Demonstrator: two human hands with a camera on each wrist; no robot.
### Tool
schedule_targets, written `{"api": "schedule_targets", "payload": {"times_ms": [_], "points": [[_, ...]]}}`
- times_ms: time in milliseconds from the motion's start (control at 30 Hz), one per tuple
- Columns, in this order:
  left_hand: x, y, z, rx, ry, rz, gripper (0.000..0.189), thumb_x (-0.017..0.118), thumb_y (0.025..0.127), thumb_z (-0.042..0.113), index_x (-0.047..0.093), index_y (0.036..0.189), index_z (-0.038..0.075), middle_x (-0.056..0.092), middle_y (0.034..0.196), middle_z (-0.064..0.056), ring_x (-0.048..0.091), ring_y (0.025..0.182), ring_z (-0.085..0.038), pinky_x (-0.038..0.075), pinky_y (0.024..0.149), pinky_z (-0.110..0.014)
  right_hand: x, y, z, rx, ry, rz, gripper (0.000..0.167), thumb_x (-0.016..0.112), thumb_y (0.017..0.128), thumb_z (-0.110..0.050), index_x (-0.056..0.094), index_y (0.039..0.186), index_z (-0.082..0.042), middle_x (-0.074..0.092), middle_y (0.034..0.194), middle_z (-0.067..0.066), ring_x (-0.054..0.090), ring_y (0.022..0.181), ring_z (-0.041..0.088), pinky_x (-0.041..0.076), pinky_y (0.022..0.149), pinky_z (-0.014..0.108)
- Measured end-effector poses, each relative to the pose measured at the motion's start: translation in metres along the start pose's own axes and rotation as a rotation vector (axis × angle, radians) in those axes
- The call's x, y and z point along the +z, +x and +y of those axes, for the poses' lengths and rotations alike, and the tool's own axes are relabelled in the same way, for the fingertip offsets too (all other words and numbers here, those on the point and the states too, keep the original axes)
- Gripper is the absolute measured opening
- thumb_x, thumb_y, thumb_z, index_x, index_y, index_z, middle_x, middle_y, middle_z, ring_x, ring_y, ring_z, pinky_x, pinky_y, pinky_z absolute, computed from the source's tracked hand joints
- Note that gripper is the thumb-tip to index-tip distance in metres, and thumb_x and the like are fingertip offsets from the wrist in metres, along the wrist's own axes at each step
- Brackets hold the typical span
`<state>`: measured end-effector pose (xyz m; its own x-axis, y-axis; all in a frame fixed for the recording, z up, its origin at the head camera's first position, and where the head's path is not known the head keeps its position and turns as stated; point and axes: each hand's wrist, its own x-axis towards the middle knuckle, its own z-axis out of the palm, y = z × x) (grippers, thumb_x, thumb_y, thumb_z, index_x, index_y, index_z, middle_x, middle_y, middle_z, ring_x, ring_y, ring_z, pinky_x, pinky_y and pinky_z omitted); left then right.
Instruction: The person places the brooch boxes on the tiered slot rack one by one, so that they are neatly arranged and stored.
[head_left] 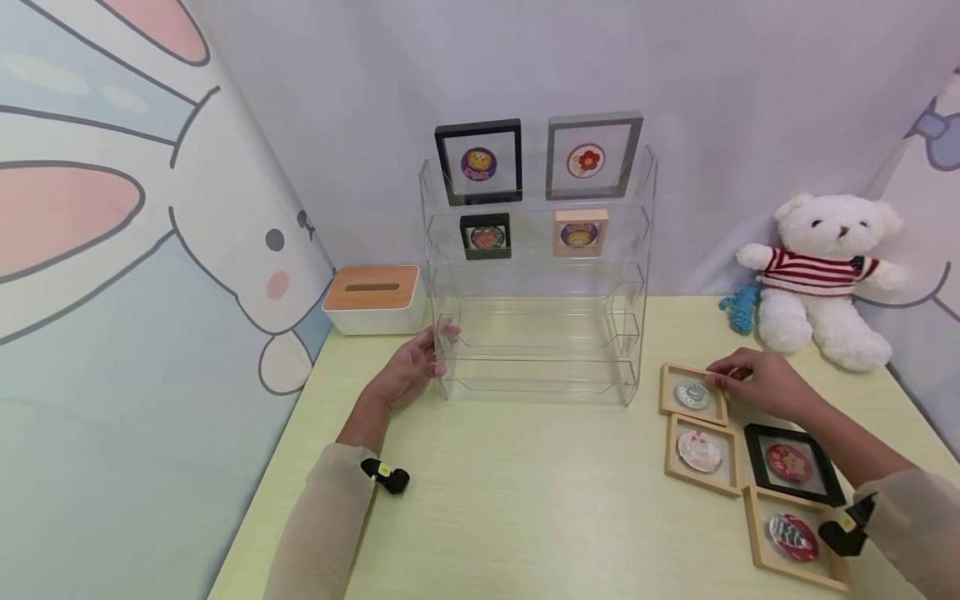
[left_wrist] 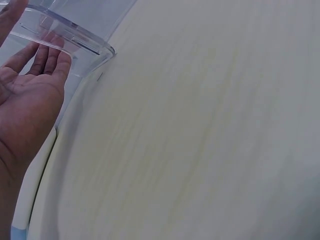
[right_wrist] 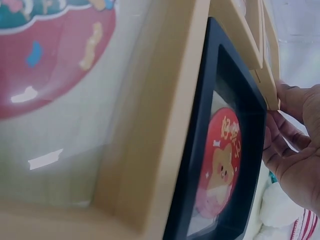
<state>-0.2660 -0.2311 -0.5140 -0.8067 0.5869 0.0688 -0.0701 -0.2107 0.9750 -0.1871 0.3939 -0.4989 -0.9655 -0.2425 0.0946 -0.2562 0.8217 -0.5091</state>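
Note:
A clear acrylic tiered rack (head_left: 536, 371) stands at the back of the table. My left hand (head_left: 408, 371) holds its lower left side, thumb by the front edge; in the left wrist view the fingers (left_wrist: 52, 60) show through the clear plastic. My right hand (head_left: 761, 383) pinches the right edge of a small light-wood frame (head_left: 664, 392) with a green round badge. In the right wrist view, thumb and fingers meet at that frame's edge. Below it lie another small wooden frame (head_left: 671, 446), a black frame (head_left: 827, 483) and a larger wooden frame (head_left: 753, 525), each holding a round badge.
On the rack's upper tiers stand a black frame (head_left: 483, 198), a grey frame (head_left: 585, 193), a small black frame (head_left: 487, 252) and a small wooden frame (head_left: 581, 215). A tissue box (head_left: 375, 321) sits left; a white teddy bear (head_left: 817, 275) and blue item (head_left: 741, 308) sit right.

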Motion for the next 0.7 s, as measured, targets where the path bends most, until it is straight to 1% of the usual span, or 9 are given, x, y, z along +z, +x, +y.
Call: {"api": "schedule_targets", "payload": {"times_ms": [233,333,400,500,567,633,700], "points": [[-0.001,0.002,-0.002,-0.01,-0.005,0.009,0.09,0.071,0.101,-0.008,0.021,0.175,0.003,0.053,0.161,0.009,0.043,0.151,-0.008,0.039,0.121,-0.023,0.001,0.002,-0.001,-0.001,-0.007,0.0,0.015,0.08,0.103,-0.014,0.085,0.111,-0.003,0.077,0.099,0.005,0.058,0.082,-0.009,0.053,0.067,0.025],[-0.001,0.002,-0.001,-0.007,-0.006,0.008,0.089,0.069,0.101,-0.01,0.021,0.175,0.003,0.052,0.162,0.008,0.042,0.151,-0.008,0.039,0.121,-0.023,0.001,0.002,0.0,0.011,-0.01,-0.011,0.015,0.079,0.103,-0.015,0.085,0.111,-0.003,0.076,0.1,0.005,0.059,0.082,-0.008,0.053,0.068,0.025],[-0.001,0.002,-0.002,-0.003,-0.01,0.002,0.088,0.069,0.102,-0.009,0.021,0.175,0.002,0.051,0.163,0.007,0.041,0.152,-0.008,0.039,0.121,-0.022,0.0,0.001,0.0,0.026,-0.008,-0.027,0.018,0.078,0.104,-0.018,0.084,0.113,-0.003,0.077,0.102,0.007,0.063,0.085,-0.002,0.054,0.068,0.026],[-0.001,0.001,-0.002,0.002,-0.018,-0.006,0.088,0.07,0.104,-0.005,0.02,0.175,0.001,0.048,0.164,0.006,0.04,0.152,-0.008,0.039,0.119,-0.022,-0.004,0.001,0.0,0.058,0.005,-0.061,0.024,0.076,0.107,-0.022,0.083,0.119,-0.003,0.078,0.108,0.013,0.07,0.091,0.014,0.054,0.068,0.027],[0.0,0.001,-0.002,0.003,-0.022,-0.008,0.088,0.071,0.104,-0.003,0.02,0.175,0.001,0.047,0.164,0.006,0.039,0.152,-0.008,0.04,0.118,-0.021,-0.007,0.001,0.0,0.074,0.01,-0.08,0.028,0.073,0.109,-0.024,0.081,0.123,-0.002,0.079,0.112,0.016,0.072,0.095,0.022,0.054,0.068,0.027],[0.0,0.001,-0.002,0.003,-0.025,-0.003,0.087,0.072,0.104,-0.002,0.021,0.174,0.0,0.046,0.165,0.005,0.039,0.153,-0.008,0.04,0.118,-0.021,-0.009,0.001,-0.001,0.09,0.015,-0.088,0.029,0.072,0.11,-0.026,0.08,0.125,-0.002,0.079,0.113,0.017,0.072,0.096,0.024,0.054,0.067,0.028],[0.0,0.001,-0.002,0.004,-0.026,0.001,0.087,0.073,0.103,-0.002,0.022,0.174,0.0,0.045,0.166,0.004,0.039,0.153,-0.008,0.039,0.118,-0.021,-0.011,0.001,-0.001,0.105,0.024,-0.096,0.03,0.071,0.11,-0.027,0.08,0.125,-0.003,0.08,0.112,0.015,0.072,0.094,0.019,0.054,0.066,0.028]]}}
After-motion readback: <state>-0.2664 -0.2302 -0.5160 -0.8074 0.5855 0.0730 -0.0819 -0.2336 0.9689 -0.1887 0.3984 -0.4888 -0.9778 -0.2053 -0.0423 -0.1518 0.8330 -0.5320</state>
